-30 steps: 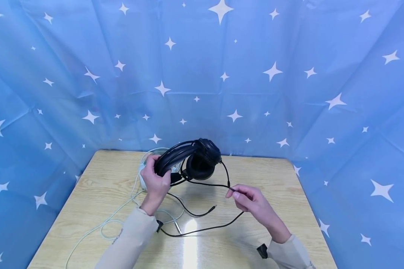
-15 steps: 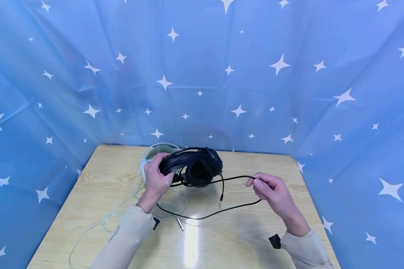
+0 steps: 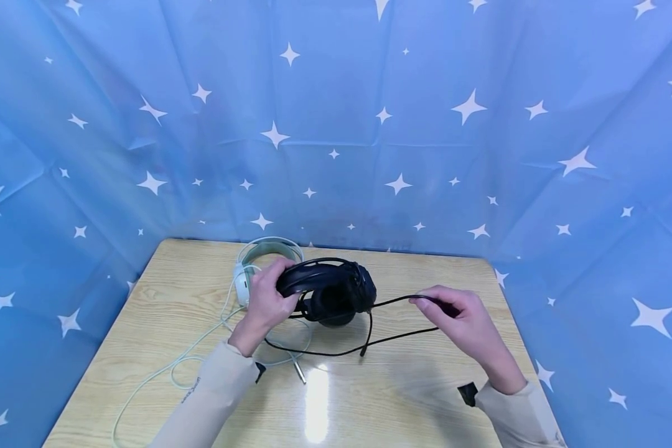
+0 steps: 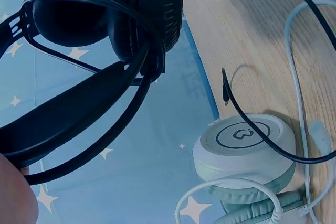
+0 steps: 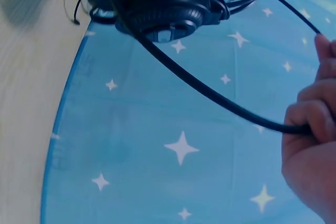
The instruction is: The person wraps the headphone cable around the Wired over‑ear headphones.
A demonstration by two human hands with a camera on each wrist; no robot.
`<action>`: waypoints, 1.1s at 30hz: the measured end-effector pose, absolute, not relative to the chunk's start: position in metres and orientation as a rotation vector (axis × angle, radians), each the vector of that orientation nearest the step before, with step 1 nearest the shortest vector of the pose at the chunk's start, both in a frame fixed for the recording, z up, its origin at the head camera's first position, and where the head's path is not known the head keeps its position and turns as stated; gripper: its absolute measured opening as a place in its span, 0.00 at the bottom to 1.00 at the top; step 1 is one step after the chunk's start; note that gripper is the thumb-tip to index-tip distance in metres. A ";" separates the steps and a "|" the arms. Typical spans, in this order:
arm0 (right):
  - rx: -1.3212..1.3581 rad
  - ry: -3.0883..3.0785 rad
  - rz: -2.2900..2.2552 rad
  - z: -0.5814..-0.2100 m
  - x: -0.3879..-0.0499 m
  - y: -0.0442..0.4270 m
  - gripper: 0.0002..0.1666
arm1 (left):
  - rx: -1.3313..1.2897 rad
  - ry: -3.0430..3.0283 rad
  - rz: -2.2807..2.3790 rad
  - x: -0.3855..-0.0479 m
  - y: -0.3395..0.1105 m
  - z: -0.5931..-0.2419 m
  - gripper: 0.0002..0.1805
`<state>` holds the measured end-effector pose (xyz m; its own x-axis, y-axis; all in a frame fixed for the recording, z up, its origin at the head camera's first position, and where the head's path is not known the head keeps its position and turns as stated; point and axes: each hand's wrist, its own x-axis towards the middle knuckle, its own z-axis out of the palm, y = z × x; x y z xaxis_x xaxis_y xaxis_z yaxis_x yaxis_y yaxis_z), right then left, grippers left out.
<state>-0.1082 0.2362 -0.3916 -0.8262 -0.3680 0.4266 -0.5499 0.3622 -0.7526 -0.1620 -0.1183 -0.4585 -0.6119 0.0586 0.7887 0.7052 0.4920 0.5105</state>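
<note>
My left hand (image 3: 266, 303) grips the headband of black over-ear headphones (image 3: 364, 287), held up above the table with their ear cups toward the right. In the left wrist view the thumb sits at the edge of the black headband (image 4: 58, 114). Out to the right, my right hand (image 3: 465, 320) holds the black cable (image 3: 392, 302) with curled fingers. The cable runs taut from the headphones to this hand and loops back leftward below it. A short black lead (image 3: 365, 343) hangs under the ear cups. In the right wrist view, fingers close round the cable (image 5: 210, 94).
White and pale green headphones (image 3: 241, 283) lie behind the left hand at the table's back. Their pale cable (image 3: 162, 371) trails over the wooden table (image 3: 392, 398) to the front left, with a silver plug (image 3: 298, 371) near the middle. A blue star-patterned curtain (image 3: 336, 124) surrounds the table.
My right hand has moved right with the black cable, drawing it straighter. The black headphones have shifted slightly right and down, uncovering more of the white pair. The left hand keeps its grip.
</note>
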 end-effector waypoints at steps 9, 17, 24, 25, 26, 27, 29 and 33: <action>0.761 -2.204 1.043 -0.394 -0.119 0.233 0.18 | -0.716 -2.035 -1.108 -0.159 -0.119 -0.457 0.16; 0.703 -2.161 0.829 -0.391 -0.126 0.235 0.10 | -0.836 -2.031 -1.123 -0.157 -0.119 -0.453 0.17; 0.680 -2.188 0.796 -0.388 -0.139 0.235 0.13 | -0.864 -2.037 -1.218 -0.155 -0.120 -0.450 0.19; 0.672 -2.198 0.794 -0.388 -0.141 0.235 0.13 | -0.868 -2.039 -1.238 -0.155 -0.120 -0.450 0.19; 0.663 -2.213 0.797 -0.389 -0.143 0.236 0.13 | -0.873 -2.043 -1.254 -0.155 -0.120 -0.449 0.20; 0.652 -2.225 0.802 -0.389 -0.146 0.236 0.12 | -0.879 -2.047 -1.271 -0.155 -0.121 -0.449 0.19; 0.627 -2.253 0.801 -0.391 -0.152 0.236 0.11 | -0.901 -2.059 -1.292 -0.155 -0.123 -0.448 0.19; 0.580 -2.314 0.809 -0.395 -0.163 0.233 0.08 | -0.964 -2.069 -1.337 -0.155 -0.125 -0.447 0.18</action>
